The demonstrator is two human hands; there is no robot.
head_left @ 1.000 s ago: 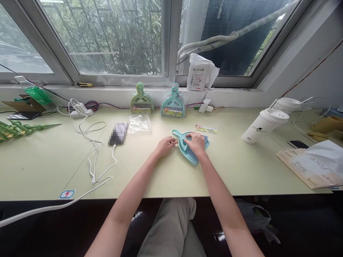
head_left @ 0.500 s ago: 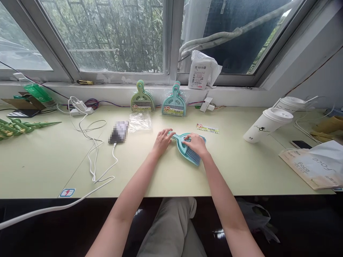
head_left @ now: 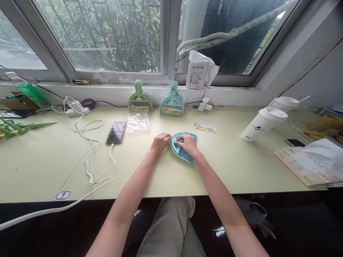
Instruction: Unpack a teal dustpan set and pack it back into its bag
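Observation:
A teal dustpan (head_left: 174, 148) lies on the table in front of me, with a matching small brush (head_left: 185, 155) nested in it, its bristles pointing to the lower right. My left hand (head_left: 160, 142) is closed round the handle end, which it mostly hides. With thumb and fingers bent, my right hand (head_left: 188, 144) grips the brush over its upper part. A printed label strip (head_left: 205, 128) lies flat beyond my right hand. Clear plastic wrapping (head_left: 138, 122) rests beyond my left hand.
Against the wall stand a green dustpan set (head_left: 139, 98) and a teal set (head_left: 172, 101). A charging phone (head_left: 116, 132) and white cable (head_left: 92, 157) are at left. White cups (head_left: 264, 125) and a tissue pack (head_left: 308, 164) are at right.
My left hand has closed round the handle end, where its fingers were spread before. The dustpan and brush have turned slightly, and the brush sits more squarely inside the pan.

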